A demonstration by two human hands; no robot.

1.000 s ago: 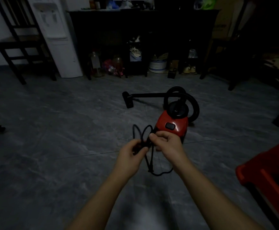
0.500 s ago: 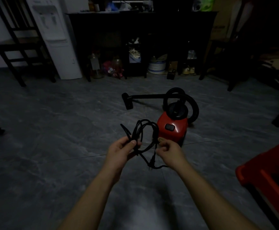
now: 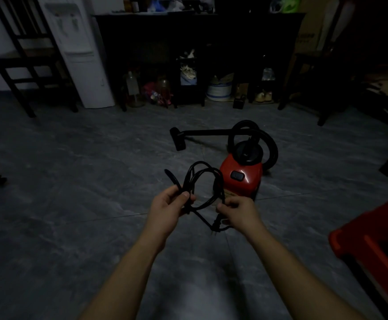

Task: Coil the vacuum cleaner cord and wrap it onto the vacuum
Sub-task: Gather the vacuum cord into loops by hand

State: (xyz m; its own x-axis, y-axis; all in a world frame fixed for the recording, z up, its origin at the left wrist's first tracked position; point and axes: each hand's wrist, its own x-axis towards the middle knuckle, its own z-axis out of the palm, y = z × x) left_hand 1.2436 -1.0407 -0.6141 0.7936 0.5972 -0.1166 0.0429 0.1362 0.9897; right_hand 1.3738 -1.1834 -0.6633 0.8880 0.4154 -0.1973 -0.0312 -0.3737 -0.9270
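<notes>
**Head view: cord bundle held between both hands, vacuum just beyond the right**

Head view, read left to right. Left hand point(image 3: 168, 207) closed in a fist around one side of the black cord point(image 3: 203, 181), thumb pressed over the strands. Loops rose above the knuckles and arched across toward the right, loose and uneven rather than neat. Plug point(image 3: 216, 225) hung low between the two hands, prongs pointing down, on a short free tail. Right hand point(image 3: 236, 211) pinched the other side of the bundle with fingertips curled in, grip lighter than the left's.

Beyond and slightly right of the hands, stood the red vacuum point(image 3: 242, 179) on the grey floor point(image 3: 73, 204), apart from both hands, switch face turned toward the wearer. Hose point(image 3: 270, 146) looped behind the body; wand point(image 3: 208, 132) ran out leftward to its nozzle. Long axis of the machine ran away from the wearer.

Judged nearer to the vacuum: the right hand. Likely next step: tidy the coil, then carry it forward and right onto the body.
</notes>
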